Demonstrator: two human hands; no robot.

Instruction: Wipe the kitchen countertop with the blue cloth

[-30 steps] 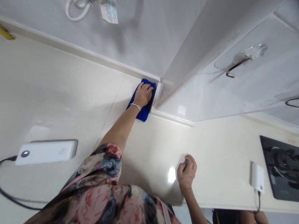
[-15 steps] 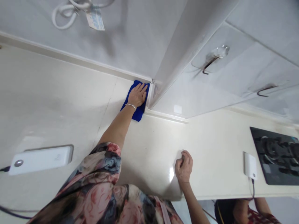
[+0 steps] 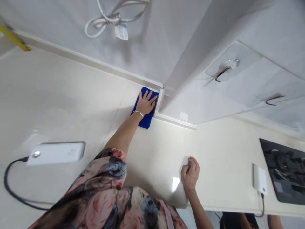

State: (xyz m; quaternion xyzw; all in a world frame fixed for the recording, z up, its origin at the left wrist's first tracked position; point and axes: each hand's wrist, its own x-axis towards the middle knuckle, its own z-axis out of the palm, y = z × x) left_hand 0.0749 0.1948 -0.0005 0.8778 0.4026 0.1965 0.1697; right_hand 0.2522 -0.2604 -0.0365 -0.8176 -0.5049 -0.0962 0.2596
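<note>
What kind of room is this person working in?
Most likely a home kitchen: a pale stone countertop, a black gas hob set into it, and tiled walls with hooks. The left hand presses a blue cloth.

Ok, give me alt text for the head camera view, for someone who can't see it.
The left hand presses flat on a blue cloth in the corner of a pale countertop, while the right hand rests curled near the front edge. A white power bank lies at left.

Blue cloth (image 3: 146, 119) — soft, matt — on a glossy, smooth stone-like counter (image 3: 71, 101)
</note>
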